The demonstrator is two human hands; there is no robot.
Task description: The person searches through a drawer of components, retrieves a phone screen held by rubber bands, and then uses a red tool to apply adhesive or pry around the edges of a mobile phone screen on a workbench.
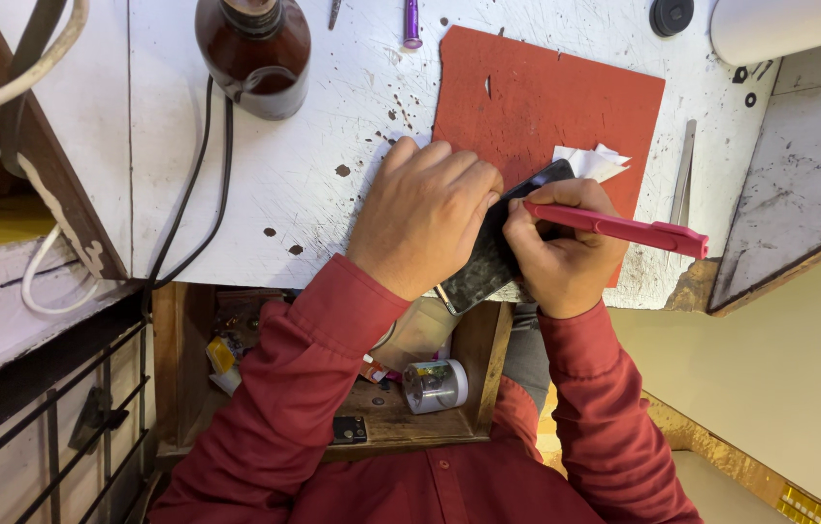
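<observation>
Phone [517, 238] lies face down at the near edge of the worktop [284, 165], partly on a red mat [537, 97]. Left hand [425, 213] presses it flat, fingers curled together over its back. Right hand [561, 252] pinches a red pry tool [624, 229] like a pen, tip seemingly at the phone's edge, though the fingers hide it. Best kept shallow and steady, with firm downward pressure so the phone cannot slip.
</observation>
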